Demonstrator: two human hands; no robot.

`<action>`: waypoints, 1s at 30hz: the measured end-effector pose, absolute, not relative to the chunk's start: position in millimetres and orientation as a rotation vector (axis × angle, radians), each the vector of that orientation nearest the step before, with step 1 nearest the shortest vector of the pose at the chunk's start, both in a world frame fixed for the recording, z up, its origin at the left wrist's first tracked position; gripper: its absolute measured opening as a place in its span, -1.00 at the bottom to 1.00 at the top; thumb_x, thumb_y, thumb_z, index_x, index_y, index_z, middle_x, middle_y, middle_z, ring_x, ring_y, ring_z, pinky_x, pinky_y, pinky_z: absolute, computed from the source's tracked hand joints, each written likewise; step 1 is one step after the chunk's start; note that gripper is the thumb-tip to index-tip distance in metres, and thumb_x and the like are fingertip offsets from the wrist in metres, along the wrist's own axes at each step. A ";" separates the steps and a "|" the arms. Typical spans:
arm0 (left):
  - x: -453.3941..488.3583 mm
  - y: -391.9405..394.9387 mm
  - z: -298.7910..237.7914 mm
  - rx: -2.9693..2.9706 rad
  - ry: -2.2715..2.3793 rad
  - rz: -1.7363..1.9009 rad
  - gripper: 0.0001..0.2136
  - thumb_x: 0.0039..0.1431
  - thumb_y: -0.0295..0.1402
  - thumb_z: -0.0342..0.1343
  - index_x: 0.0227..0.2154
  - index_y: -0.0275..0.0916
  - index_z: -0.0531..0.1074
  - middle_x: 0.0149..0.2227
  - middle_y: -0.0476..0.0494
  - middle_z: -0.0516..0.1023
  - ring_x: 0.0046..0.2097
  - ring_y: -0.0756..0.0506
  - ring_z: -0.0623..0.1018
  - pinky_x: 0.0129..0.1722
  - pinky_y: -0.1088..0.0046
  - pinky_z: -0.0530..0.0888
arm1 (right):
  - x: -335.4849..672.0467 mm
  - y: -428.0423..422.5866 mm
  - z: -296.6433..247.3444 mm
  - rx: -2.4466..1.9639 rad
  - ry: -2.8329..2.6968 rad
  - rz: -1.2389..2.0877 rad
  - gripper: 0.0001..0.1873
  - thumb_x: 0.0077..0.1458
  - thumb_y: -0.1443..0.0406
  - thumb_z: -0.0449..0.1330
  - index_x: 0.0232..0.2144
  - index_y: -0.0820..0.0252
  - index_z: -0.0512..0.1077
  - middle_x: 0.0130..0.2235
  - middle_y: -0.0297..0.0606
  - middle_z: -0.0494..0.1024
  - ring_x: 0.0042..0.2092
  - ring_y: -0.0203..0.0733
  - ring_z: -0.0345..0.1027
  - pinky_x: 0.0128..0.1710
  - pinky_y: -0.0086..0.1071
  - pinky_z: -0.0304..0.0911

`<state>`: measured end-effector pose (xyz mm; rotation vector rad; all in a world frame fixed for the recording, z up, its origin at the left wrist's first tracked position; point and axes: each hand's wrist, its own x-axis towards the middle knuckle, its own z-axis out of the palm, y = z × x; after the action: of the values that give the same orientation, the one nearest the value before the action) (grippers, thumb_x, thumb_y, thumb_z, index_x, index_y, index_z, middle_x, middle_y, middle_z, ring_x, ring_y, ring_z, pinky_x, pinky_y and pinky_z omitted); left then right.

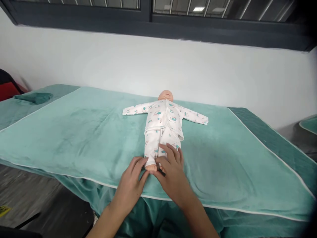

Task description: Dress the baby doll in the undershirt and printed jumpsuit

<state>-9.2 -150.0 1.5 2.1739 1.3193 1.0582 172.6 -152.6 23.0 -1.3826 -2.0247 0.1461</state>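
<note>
A baby doll (165, 95) lies on its back, head toward the wall, arms spread wide. It wears a white printed jacket (158, 114) and matching white trousers (151, 142). My left hand (131, 180) grips the trouser cuff at the outer side of the foot on the left, thumb below and fingers above. My right hand (173, 173) has its thumb and forefinger at the inner side of the same cuff, and its other fingers lie over the other trouser leg. Bare toes (151, 168) show below the cuff. The other foot is mostly hidden behind my right hand.
A green padded cover with white piping (99, 138) spreads over the bed under the doll. Behind it stands a white wall (138, 66) below a dark window frame (99, 21). A red and black item (8, 89) is at the far left edge.
</note>
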 end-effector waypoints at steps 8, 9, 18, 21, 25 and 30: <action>-18.5 -155.4 -3.8 2.112 1.416 1.174 -0.70 0.28 -0.38 0.04 0.06 -0.03 0.34 -0.09 -0.16 0.44 -0.06 -0.14 0.51 -0.06 0.32 0.49 | 160.9 -169.9 20.4 -1.299 -1.886 0.163 -0.89 0.20 0.40 0.10 -0.29 0.06 0.34 0.13 -0.22 0.39 0.27 0.00 0.11 0.30 0.17 -0.12; -19.1 -155.7 -8.7 2.105 1.408 1.169 -0.70 0.28 -0.39 0.03 0.05 -0.04 0.35 -0.11 -0.16 0.44 -0.07 -0.14 0.51 -0.09 0.32 0.50 | 161.1 -174.5 16.7 -1.318 -1.881 0.151 -0.88 0.19 0.40 0.10 -0.29 0.06 0.34 0.12 -0.21 0.39 0.27 0.01 0.12 0.29 0.17 -0.10; -17.5 -157.7 -18.4 2.043 1.433 1.154 -0.70 0.23 -0.44 0.00 -0.01 -0.05 0.37 -0.24 -0.13 0.43 -0.19 -0.14 0.50 -0.21 0.33 0.49 | 183.3 -189.2 -15.6 -1.456 -1.605 0.171 -0.73 0.23 0.31 0.18 -0.03 -0.01 0.35 0.00 -0.11 0.40 0.03 0.00 0.32 -0.08 -0.11 0.34; -15.6 -155.8 -12.5 1.961 1.442 1.177 -0.74 0.18 -0.45 -0.01 -0.10 -0.06 0.41 -0.27 -0.12 0.43 -0.21 -0.15 0.50 -0.24 0.33 0.48 | 186.4 -185.4 -12.7 -1.492 -1.613 0.197 -0.88 0.20 0.23 0.23 -0.25 0.07 0.35 -0.28 -0.26 0.44 -0.23 -0.11 0.36 -0.26 -0.25 0.31; -17.3 -155.1 -9.8 1.894 1.404 1.156 -0.90 0.17 -0.42 0.01 -0.33 -0.07 0.38 -0.28 -0.11 0.44 -0.21 -0.15 0.50 -0.25 0.33 0.47 | 189.6 -187.5 1.0 -1.478 -1.556 0.276 -0.73 0.19 0.19 0.23 -0.44 0.09 0.22 -0.45 -0.39 0.33 -0.39 -0.22 0.28 -0.36 -0.35 0.23; -31.1 -157.0 -9.3 1.847 1.309 1.065 -0.94 0.20 -0.38 0.03 -0.34 -0.09 0.38 -0.24 -0.12 0.45 -0.14 -0.16 0.48 -0.15 0.31 0.45 | 199.7 -199.8 9.0 -1.406 -1.582 0.374 -0.81 0.21 0.28 0.18 -0.42 0.10 0.25 -0.44 -0.37 0.32 -0.38 -0.24 0.28 -0.38 -0.39 0.22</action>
<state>-31.1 -157.0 -9.3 1.8469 1.3094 1.0647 199.7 -199.8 9.0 -1.4065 -1.5821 0.3739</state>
